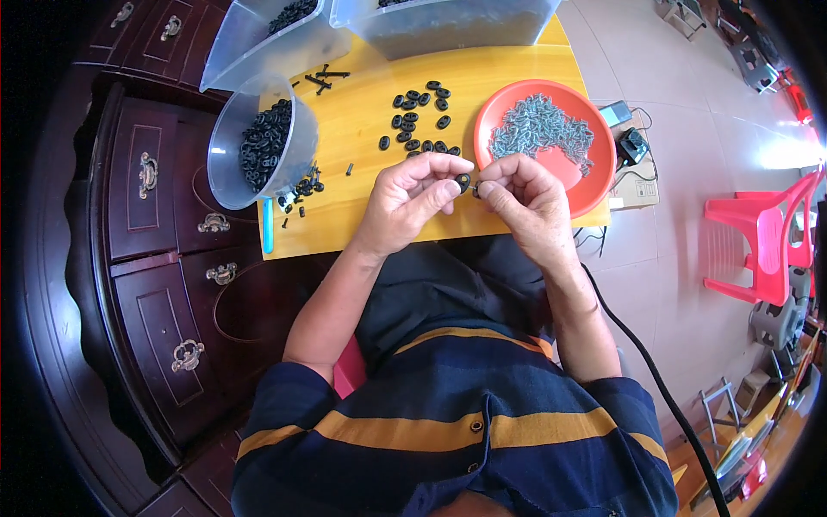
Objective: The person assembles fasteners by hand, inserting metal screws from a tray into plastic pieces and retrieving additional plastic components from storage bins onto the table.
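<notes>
My left hand point(412, 196) pinches a small black oval plastic piece point(463, 181) between thumb and fingers over the table's front edge. Close to it, my right hand point(527, 200) is closed, its fingertips on a tiny dark piece point(477, 189) too small to name. A narrow gap seems to separate the two pieces. Beyond my hands, several black oval pieces point(407, 136) with two holes lie loose on the yellow table point(362, 164). An orange-red plate point(484, 116) holding a heap of small silvery screws point(543, 127) is just past my right hand.
A clear round tub point(226, 164) of black parts stands at the left, with loose black bits point(308, 183) and a turquoise strip point(268, 226) beside it. Two clear bins point(448, 30) line the back. Dark drawers point(146, 250) flank the left; a pink chair point(762, 233) stands right.
</notes>
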